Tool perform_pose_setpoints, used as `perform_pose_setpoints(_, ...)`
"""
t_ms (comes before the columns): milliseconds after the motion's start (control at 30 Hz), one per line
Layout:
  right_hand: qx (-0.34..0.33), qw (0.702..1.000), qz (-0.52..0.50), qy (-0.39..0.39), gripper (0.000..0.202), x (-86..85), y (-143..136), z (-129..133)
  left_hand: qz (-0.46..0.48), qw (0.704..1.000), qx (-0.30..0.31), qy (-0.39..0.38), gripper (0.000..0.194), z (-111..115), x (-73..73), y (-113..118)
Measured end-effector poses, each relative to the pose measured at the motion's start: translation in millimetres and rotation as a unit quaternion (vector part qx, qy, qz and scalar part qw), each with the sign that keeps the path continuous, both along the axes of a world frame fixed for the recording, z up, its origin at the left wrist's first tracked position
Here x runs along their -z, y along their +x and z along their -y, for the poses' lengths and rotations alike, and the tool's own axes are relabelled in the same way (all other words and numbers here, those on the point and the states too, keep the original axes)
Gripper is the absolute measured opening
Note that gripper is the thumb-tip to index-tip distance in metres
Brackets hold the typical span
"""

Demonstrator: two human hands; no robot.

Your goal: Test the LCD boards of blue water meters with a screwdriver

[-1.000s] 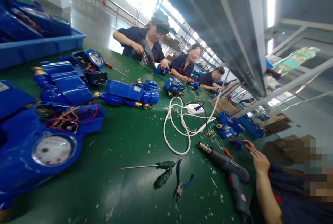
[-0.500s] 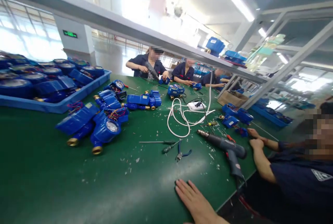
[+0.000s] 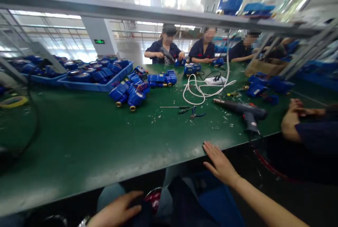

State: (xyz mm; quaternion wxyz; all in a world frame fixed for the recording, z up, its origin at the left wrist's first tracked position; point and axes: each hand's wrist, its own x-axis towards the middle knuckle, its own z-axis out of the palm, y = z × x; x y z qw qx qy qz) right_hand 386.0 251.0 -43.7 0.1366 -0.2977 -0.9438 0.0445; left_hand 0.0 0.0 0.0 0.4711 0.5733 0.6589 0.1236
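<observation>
My right hand rests its spread fingers on the front edge of the green table, holding nothing. Below the table edge, over my lap, my left hand has its fingers apart and nothing in them. Beyond my right hand lie blue-handled cutters, a screwdriver and a dark heat gun pointing left. Blue meters with brass ends are grouped at the table's middle left.
Blue trays full of meters stand at the left, with yellow tape nearby. A white cable loops from a power strip. A shelf beam crosses above. Several people sit across and at the right.
The view has swung left and down, bringing my left hand, my lap and more of the table's left side into sight. My right hand now appears at the table's edge.
</observation>
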Motion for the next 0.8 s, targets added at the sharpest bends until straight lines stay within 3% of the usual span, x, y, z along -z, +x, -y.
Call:
perform_pose_setpoints(67,-0.010,0.999,-0.042,0.013,0.051,0.9,26,13,0.000,0.999,0.014,-0.037,0.049,15,-29.5,-13)
perform_pose_setpoints(133,-0.015,0.996,-0.085,0.034,0.040,1.4,51,27,-0.016,1.000,0.017,-0.008,0.051,15,-65.8,-28)
perform_pose_setpoints(200,-0.005,0.993,-0.112,0.048,0.035,3.3,71,39,-0.102,0.992,0.024,0.069,0.057,-3,-93.9,-40)
perform_pose_setpoints(267,0.017,0.989,-0.131,0.061,0.033,6.4,79,46,-0.242,0.959,0.028,0.146,0.068,-34,-103.1,-48)
perform_pose_setpoints(333,0.038,0.985,-0.149,0.077,0.033,9.5,73,49,-0.295,0.940,-0.001,0.172,0.075,-72,-93.1,-56)
perform_pose_setpoints(433,0.049,0.982,-0.156,0.090,0.044,11.1,46,51,-0.364,0.908,-0.085,0.190,0.059,-124,-61.8,-69)
perform_pose_setpoints(567,0.027,0.991,-0.109,0.076,0.064,4.0,-5,59,-0.410,0.873,-0.173,0.199,0.046,-166,-27.7,-82)
perform_pose_setpoints(667,-0.024,0.998,-0.039,0.044,0.069,-5.4,-53,64,-0.400,0.872,-0.179,0.219,0.046,-189,-8.6,-73)
perform_pose_setpoints(800,-0.069,0.997,0.046,-0.001,0.073,-14.2,-124,57,-0.357,0.888,-0.129,0.258,0.051,-221,8.8,-41)
